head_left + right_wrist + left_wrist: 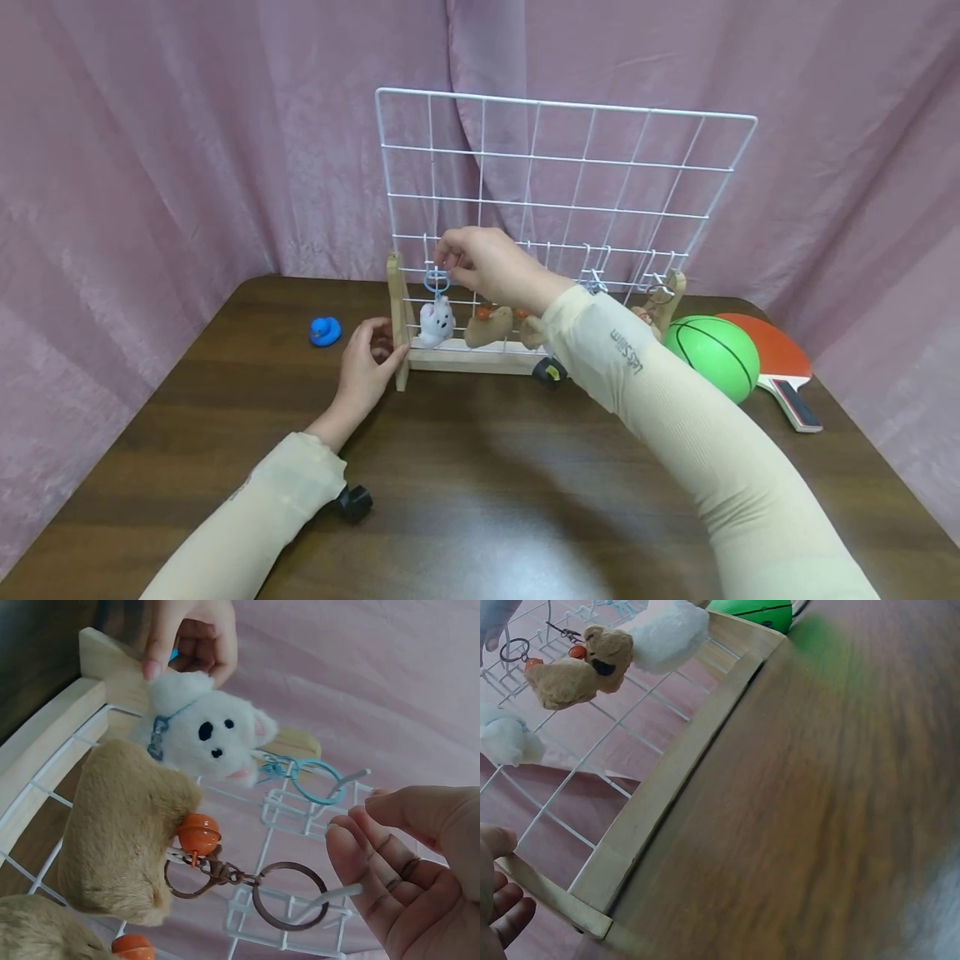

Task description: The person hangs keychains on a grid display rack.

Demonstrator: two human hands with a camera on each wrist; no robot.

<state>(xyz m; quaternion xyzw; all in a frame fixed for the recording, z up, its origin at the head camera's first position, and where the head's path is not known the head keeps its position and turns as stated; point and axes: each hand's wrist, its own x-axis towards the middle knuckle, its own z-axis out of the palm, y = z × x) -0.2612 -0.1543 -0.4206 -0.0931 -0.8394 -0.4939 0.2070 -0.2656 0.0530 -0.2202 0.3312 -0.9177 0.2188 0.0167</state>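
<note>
A white wire grid rack point(480, 201) stands on a wooden base point(465, 360). My left hand point(363, 367) holds the base's left upright point(399, 312), thumb in front and fingers behind. At the left, a white plush dog keychain point(214, 739) hangs by its light blue ring point(339, 796) from a white hook point(352, 778). My right hand point(420, 877) is close beside that hook, its fingers loosely bent and holding nothing. Next to the dog hangs a brown plush keychain point(112, 832) with an orange bell point(199, 834), its dark ring point(259, 904) on another hook.
More plush keychains hang toward the right, partly hidden by my right arm; a white one point(671, 637) shows in the left wrist view. A blue rubber duck point(325, 332) sits left of the rack. On the right are a green ball point(716, 358) and a red paddle point(780, 350).
</note>
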